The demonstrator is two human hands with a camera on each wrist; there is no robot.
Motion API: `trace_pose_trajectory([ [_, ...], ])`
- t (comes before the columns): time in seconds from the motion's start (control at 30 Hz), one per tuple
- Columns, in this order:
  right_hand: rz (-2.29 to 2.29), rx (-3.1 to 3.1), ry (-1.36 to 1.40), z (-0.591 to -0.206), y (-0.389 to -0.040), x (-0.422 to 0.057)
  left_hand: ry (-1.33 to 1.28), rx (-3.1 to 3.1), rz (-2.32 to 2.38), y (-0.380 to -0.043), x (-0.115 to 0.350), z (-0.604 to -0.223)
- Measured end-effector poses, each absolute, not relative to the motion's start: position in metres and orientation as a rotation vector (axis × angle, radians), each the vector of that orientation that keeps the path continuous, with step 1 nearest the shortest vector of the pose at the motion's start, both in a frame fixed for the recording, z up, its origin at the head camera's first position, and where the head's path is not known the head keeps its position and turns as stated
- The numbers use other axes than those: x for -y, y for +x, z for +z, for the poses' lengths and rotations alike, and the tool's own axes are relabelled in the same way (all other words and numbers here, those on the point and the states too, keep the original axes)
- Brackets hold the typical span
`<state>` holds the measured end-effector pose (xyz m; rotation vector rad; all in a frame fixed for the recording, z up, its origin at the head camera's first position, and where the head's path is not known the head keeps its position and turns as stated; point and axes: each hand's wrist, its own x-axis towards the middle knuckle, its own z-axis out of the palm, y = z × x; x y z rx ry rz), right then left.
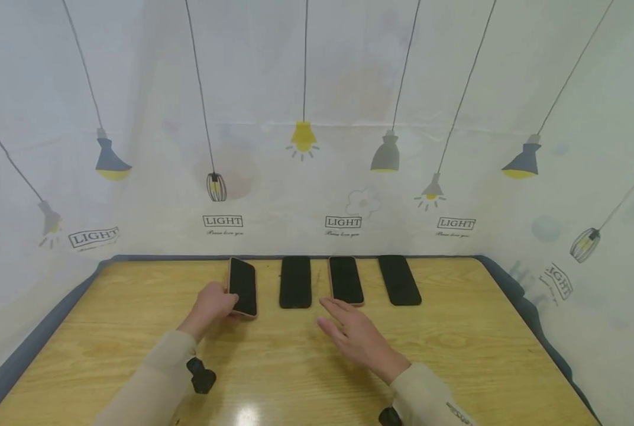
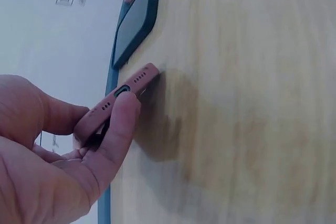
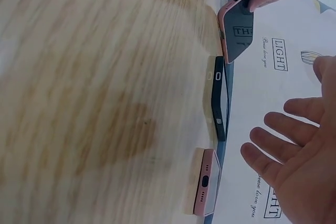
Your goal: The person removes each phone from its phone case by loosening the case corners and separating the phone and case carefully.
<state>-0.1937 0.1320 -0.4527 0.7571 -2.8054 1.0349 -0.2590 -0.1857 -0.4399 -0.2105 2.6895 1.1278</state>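
Note:
My left hand [image 1: 216, 305] grips the leftmost smartphone [image 1: 243, 287], which has a pink case and a dark screen. In the left wrist view that pink-cased phone [image 2: 118, 98] is tilted, its near end pinched between thumb and fingers. My right hand [image 1: 355, 334] hovers over the table with fingers extended, holding nothing. Just beyond its fingertips lies another pink-cased phone [image 1: 346, 280]. Between the hands, farther back, a black phone [image 1: 296, 282] lies flat. In the right wrist view the right hand [image 3: 302, 145] has its fingers spread apart from the phones.
At the right end of the row lies another black phone [image 1: 400, 280]. The phones lie along the far edge of a wooden table [image 1: 285, 367]. A white backdrop [image 1: 274, 195] printed with lamps rises behind it. Dark wrist-worn devices [image 1: 202, 377] sit at both cuffs.

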Motion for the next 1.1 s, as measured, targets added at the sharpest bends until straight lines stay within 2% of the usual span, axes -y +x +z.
trace_pose_trajectory([
  [0.53, 1.049, 2.783, 0.608, -0.452, -0.201, -0.132, -0.134, -2.418, 1.647, -0.214, 0.150, -0.444],
  [1.1, 1.201, 2.663, 0.537, -0.445, -0.212, -0.132, 0.268, -2.246, 1.835, -0.178, 0.114, -0.443],
])
